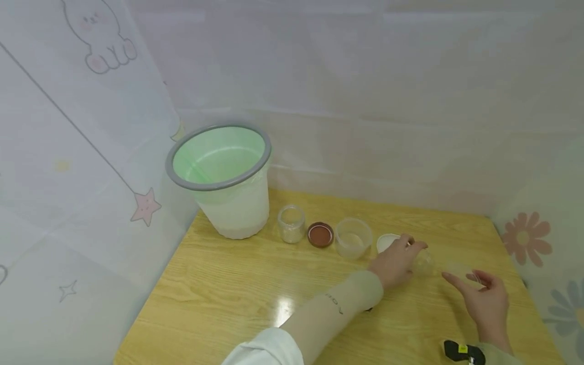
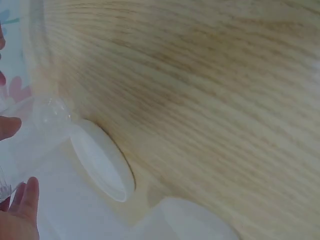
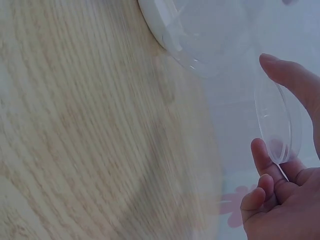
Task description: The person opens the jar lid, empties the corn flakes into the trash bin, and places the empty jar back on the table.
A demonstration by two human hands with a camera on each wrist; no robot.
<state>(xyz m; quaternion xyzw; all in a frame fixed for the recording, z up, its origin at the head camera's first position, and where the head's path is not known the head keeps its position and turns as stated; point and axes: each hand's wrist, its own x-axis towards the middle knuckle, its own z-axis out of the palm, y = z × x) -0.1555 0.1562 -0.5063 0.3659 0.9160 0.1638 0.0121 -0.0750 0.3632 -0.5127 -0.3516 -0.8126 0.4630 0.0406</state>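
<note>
A clear plastic container [image 1: 423, 262] is gripped from above by my left hand [image 1: 398, 261], over the right part of the table. In the left wrist view, the thumb and fingers lie on either side of this see-through container [image 2: 42, 132]. My right hand [image 1: 490, 301], farther right, pinches a thin clear lid [image 1: 458, 270] by its edge. The right wrist view has the round lid [image 3: 274, 120] on edge between thumb and fingers, apart from the container. A white lid [image 1: 387, 242] lies just behind the left hand, partly covered by it.
Left of the hands, a frosted plastic tub [image 1: 353, 238], a brown-red lid [image 1: 321, 235] and a clear jar [image 1: 291, 224] stand in a row. At the back left is a pale green bucket [image 1: 237, 213] with a grey rim. Fabric walls border the wooden table [image 1: 219, 299].
</note>
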